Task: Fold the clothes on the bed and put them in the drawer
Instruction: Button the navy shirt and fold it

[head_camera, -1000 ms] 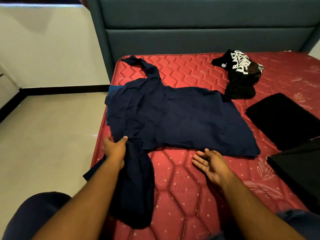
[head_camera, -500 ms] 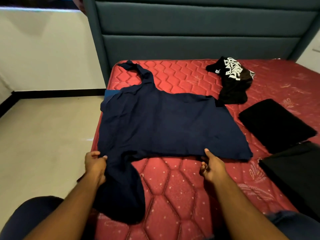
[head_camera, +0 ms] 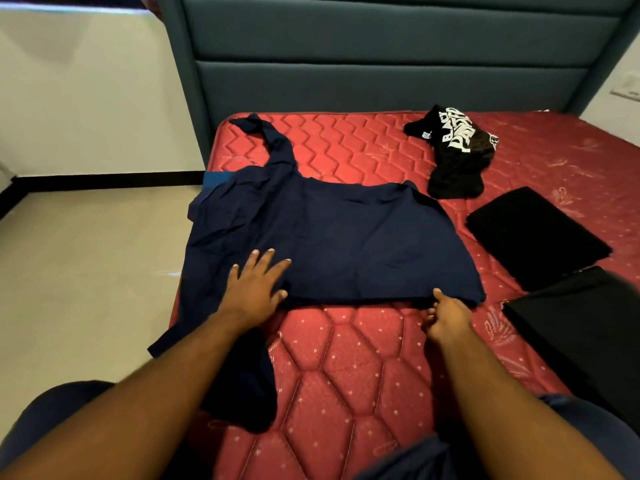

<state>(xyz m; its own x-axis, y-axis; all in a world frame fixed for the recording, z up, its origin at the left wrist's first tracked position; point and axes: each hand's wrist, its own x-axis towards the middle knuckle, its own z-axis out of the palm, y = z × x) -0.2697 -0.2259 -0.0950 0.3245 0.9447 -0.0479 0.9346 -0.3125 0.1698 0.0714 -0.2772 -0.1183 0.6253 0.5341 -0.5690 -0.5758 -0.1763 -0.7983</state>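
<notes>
A navy blue long-sleeved shirt (head_camera: 346,237) lies spread on the red quilted mattress (head_camera: 346,368), one sleeve stretching toward the headboard, the other hanging over the near left edge. My left hand (head_camera: 254,289) lies flat with spread fingers on the shirt's lower left part. My right hand (head_camera: 446,315) pinches the shirt's near hem toward its right corner. A crumpled black T-shirt with white lettering (head_camera: 453,154) sits at the far right. No drawer is in view.
Two folded black garments lie on the right: one (head_camera: 533,233) mid-bed, another (head_camera: 581,334) at the near right edge. A teal padded headboard (head_camera: 381,53) stands behind. Pale tiled floor (head_camera: 86,271) lies left of the bed.
My left hand let go of the hanging sleeve and moved up and right onto the shirt body, now lying flat. My right hand closed on the near hem and has stayed there.
</notes>
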